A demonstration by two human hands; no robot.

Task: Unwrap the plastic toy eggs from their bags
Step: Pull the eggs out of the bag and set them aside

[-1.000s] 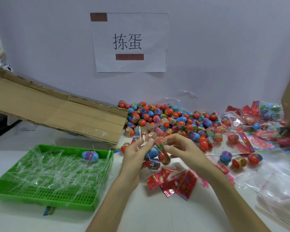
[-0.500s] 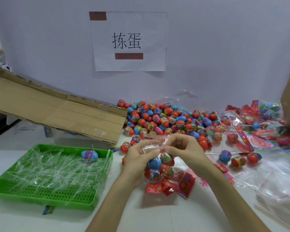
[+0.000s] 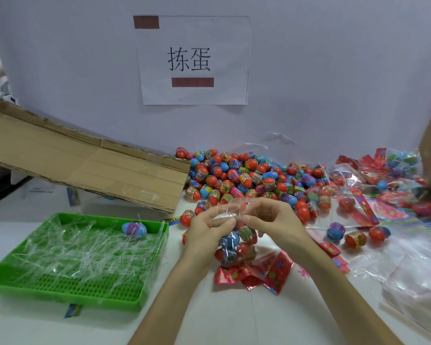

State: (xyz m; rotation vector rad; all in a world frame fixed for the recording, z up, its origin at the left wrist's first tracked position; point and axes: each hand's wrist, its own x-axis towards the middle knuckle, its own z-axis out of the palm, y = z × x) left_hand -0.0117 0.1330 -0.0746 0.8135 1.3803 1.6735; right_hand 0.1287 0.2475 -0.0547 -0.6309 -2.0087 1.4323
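On the wall, a sign (image 3: 192, 61) reads "拣蛋". Left hand (image 3: 204, 232) and right hand (image 3: 274, 220) pinch a clear egg bag (image 3: 234, 247) at its top; egg labels (image 3: 244, 178) are unreadably blurred.

Egg pile (image 3: 246, 180) behind; tray (image 3: 72, 297) left.

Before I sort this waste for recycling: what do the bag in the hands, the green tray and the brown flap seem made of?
The bag: thin clear plastic film, glossy; eggs show through and it crinkles with glints. The green tray: rigid moulded plastic, slight sheen; regular perforated grid floor. The brown flap: probably corrugated cardboard, matte; fold creases and a ragged edge.
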